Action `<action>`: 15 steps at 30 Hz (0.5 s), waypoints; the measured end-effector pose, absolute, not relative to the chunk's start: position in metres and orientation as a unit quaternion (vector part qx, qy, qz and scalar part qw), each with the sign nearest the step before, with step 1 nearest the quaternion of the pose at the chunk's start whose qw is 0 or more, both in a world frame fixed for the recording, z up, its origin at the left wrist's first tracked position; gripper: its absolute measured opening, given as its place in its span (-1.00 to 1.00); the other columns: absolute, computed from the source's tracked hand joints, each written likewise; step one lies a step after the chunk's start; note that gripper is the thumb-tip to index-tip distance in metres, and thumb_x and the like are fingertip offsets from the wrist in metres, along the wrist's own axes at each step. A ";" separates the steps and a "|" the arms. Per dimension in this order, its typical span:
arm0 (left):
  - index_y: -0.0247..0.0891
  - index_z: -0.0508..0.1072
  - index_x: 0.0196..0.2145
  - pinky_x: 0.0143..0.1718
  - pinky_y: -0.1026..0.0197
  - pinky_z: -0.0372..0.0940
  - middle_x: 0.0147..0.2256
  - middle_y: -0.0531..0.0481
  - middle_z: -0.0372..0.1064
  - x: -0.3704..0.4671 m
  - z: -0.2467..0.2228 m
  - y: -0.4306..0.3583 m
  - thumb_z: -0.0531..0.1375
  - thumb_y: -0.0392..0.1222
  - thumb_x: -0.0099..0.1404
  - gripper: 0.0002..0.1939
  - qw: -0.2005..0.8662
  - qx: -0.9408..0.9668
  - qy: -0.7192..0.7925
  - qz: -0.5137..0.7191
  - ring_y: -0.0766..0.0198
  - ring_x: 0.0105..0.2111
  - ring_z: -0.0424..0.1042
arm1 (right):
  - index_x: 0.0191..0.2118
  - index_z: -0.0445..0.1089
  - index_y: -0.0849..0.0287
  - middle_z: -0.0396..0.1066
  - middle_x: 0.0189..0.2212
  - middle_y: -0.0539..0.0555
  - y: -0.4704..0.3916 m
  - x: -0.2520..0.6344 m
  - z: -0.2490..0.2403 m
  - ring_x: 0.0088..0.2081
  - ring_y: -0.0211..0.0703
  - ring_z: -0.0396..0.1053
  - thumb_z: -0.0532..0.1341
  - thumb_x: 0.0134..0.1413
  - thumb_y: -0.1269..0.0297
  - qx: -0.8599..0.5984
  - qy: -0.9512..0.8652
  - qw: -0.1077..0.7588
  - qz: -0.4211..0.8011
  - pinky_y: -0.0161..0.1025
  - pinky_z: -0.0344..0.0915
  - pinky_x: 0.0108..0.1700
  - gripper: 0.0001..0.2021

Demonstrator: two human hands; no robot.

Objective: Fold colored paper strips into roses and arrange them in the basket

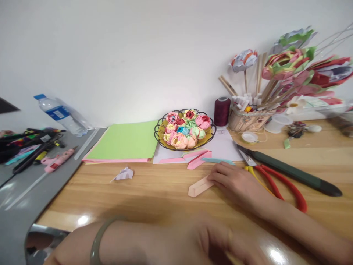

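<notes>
My right hand (234, 184) rests on the wooden table with its fingers pressed together on the end of a folded peach paper strip (199, 187). Close to the camera, at the bottom centre, my left hand (212, 235) is blurred, with a bracelet on its wrist; its fingertips are not clear. Just behind the peach strip lie folded pink strips (196, 160) and a blue strip (217, 161). A crumpled pale purple paper piece (124, 173) sits to the left.
A basket of paper flowers (156, 130) stands by the wall, beside green paper (124, 141). Red-handled scissors (296, 193) and a dark green tool (292, 171) lie right. Thread (222, 111) and tall paper flowers (288, 64) stand behind; a bottle (59, 114) and glue gun (57, 161) are left.
</notes>
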State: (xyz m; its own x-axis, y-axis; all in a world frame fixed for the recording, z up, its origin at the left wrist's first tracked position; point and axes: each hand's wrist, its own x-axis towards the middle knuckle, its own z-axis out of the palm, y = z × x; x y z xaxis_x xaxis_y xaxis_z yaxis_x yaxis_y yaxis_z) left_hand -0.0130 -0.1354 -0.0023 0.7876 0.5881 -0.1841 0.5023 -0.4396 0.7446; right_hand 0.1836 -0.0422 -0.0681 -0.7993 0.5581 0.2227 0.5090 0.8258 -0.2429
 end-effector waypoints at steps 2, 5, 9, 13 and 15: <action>-0.24 0.43 -0.32 -0.31 0.33 0.31 -0.36 0.06 0.44 -0.006 -0.008 -0.111 0.10 -0.12 0.26 -0.82 0.446 0.786 0.404 0.140 0.38 -0.35 0.41 | -0.38 0.38 0.21 0.36 -0.38 0.10 -0.042 0.184 -0.068 -0.32 -0.13 0.29 0.05 0.12 0.48 -0.283 -0.945 0.142 0.087 -0.22 0.23 -0.32 -0.82; -0.29 0.40 -0.35 -0.30 0.27 0.28 -0.35 0.00 0.43 -0.005 -0.029 -0.083 0.12 -0.17 0.22 -0.87 0.338 0.751 0.531 0.199 0.33 -0.36 0.38 | -0.37 0.38 0.21 0.37 -0.40 0.10 -0.043 0.183 -0.069 -0.33 -0.12 0.29 0.05 0.12 0.47 -0.286 -0.944 0.151 0.068 -0.20 0.24 -0.33 -0.82; -0.26 0.38 -0.34 -0.29 0.20 0.24 -0.31 -0.02 0.41 -0.010 -0.052 -0.070 0.15 -0.10 0.16 -0.82 0.224 0.798 0.547 0.117 0.22 -0.31 0.36 | -0.24 0.38 0.21 0.38 -0.30 0.15 -0.043 0.181 -0.068 -0.27 -0.08 0.31 0.02 0.14 0.44 -0.300 -0.938 0.168 0.042 -0.15 0.28 -0.29 -0.80; -0.26 0.40 -0.42 -0.36 0.21 0.18 -0.39 0.00 0.39 -0.008 -0.052 -0.068 0.18 -0.15 0.11 -0.87 0.209 0.814 0.538 0.068 0.22 -0.37 0.34 | -0.02 0.28 0.20 0.33 -0.13 0.23 -0.037 0.185 -0.067 -0.12 0.04 0.28 0.08 0.10 0.34 -0.351 -0.915 0.197 0.038 -0.01 0.30 -0.18 -0.69; -0.26 0.40 -0.49 -0.43 0.24 0.12 -0.47 0.04 0.37 -0.007 -0.050 -0.067 0.18 -0.16 0.10 -0.88 0.234 0.809 0.536 0.058 0.25 -0.42 0.32 | -0.02 0.27 0.20 0.32 -0.11 0.24 -0.030 0.190 -0.067 -0.09 0.07 0.26 0.10 0.08 0.28 -0.379 -0.902 0.205 0.041 0.02 0.29 -0.13 -0.68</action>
State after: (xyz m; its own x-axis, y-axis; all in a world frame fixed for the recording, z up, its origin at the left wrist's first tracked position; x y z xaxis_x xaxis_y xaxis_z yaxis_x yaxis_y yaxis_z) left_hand -0.0071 -0.0668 -0.0504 0.4183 0.8946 -0.1573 0.8402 -0.3153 0.4412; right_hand 0.1900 -0.0303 -0.0670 -0.6289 0.7001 0.3381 0.6669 0.7094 -0.2282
